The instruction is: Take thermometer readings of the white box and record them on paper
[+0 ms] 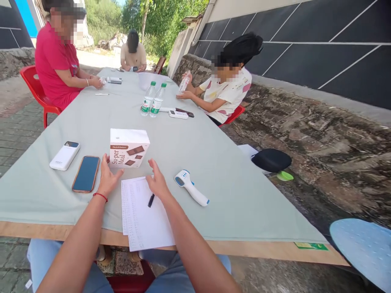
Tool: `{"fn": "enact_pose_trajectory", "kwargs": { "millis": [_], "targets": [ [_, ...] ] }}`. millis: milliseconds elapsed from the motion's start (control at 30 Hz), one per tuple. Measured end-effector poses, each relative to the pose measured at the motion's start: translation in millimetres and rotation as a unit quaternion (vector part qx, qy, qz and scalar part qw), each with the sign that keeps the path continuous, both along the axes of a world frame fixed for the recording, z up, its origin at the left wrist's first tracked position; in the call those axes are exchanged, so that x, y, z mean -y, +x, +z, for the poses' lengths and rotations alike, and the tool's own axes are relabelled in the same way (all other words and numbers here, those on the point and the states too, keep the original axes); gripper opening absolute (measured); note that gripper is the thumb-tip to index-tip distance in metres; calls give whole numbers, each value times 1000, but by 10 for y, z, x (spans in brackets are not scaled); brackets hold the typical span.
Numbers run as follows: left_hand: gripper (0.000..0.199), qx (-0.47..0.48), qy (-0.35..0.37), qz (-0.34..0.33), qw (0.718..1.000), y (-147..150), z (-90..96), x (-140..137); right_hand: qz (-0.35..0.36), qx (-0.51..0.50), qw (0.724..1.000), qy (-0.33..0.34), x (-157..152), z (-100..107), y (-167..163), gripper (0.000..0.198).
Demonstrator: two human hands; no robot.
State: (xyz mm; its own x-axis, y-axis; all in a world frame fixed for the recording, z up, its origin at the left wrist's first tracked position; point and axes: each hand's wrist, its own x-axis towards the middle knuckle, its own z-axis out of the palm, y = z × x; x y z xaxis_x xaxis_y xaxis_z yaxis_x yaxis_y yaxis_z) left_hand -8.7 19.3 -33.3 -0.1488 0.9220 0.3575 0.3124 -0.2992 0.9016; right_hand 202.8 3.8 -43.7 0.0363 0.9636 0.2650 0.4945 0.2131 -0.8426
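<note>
My left hand (107,178) hovers open just in front of a white "Super Meal" box (128,147) that stands on the pale green tablecloth (214,162). A red string circles its wrist. On the other side, my right hand (157,181) is open too, fingers spread, close to the box's near right corner and above a printed paper sheet (143,219). A black pen (150,200) lies on the sheet beside my right wrist. Neither hand holds anything.
A phone (86,173) and white power bank (64,155) lie left of the box; an infrared thermometer (191,187) lies right. Two water bottles (152,99) stand mid-table. Three other people sit farther along the table. A stone wall (320,130) runs on the right.
</note>
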Motion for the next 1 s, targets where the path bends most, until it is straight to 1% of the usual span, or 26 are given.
{"fn": "enact_pose_trajectory", "kwargs": {
  "millis": [67,133,233,267,333,367,400,433,467,500,533,567,633,667,733,800,833,867,900,967,1000],
  "targets": [
    [98,-20,-9,-5,1000,-15,12,19,32,-73,996,-31,-148,65,-157,77],
    [102,-34,-27,-11,999,-31,32,35,42,-117,991,-41,-214,100,-251,76],
    [107,-38,-57,-7,998,-48,66,38,32,-139,989,-45,-141,97,-198,76],
    [107,-44,-63,-3,997,-49,76,35,25,-124,991,-45,-81,91,-115,76],
    [100,-75,-66,-2,995,-39,93,28,-14,-45,998,-41,65,88,148,73],
    [94,-96,-63,-3,993,-29,101,28,-67,17,997,-36,142,90,318,72],
    [88,-114,-61,-4,992,-16,109,31,-134,85,986,-42,215,94,504,72],
    [83,-124,-61,-7,990,0,117,37,-202,149,966,-65,282,97,694,75],
    [79,-119,-68,-16,990,16,125,45,-252,205,940,-102,341,98,877,77],
    [76,-102,-78,-29,991,32,132,53,-275,246,918,-146,390,95,1041,78],
    [75,-74,-89,-42,992,48,139,62,-267,274,905,-187,429,90,1178,77],
    [74,-41,-98,-54,993,61,144,70,-246,291,899,-216,459,85,1280,72],
    [72,24,-103,-65,992,80,153,80,-206,288,905,-238,497,85,1366,56],
    [72,54,-97,-63,992,84,157,83,-200,265,914,-233,509,97,1350,48],
    [71,114,-88,-60,988,78,169,91,-227,166,938,-202,535,158,1211,39],
    [68,175,-91,-63,978,60,188,108,-263,11,953,-152,589,275,958,35],
    [66,200,-96,-63,973,49,199,122,-263,-70,954,-122,630,354,802,34],
    [65,220,-102,-62,968,38,212,140,-249,-149,952,-98,679,442,635,34],
    [64,233,-105,-60,965,28,225,161,-208,-220,950,-79,732,538,462,36],
    [62,247,-104,-59,961,14,250,209,-114,-315,940,-64,832,734,127,38],
    [61,250,-103,-62,961,11,261,233,-75,-339,935,-68,871,826,-25,35]
  ]
}}
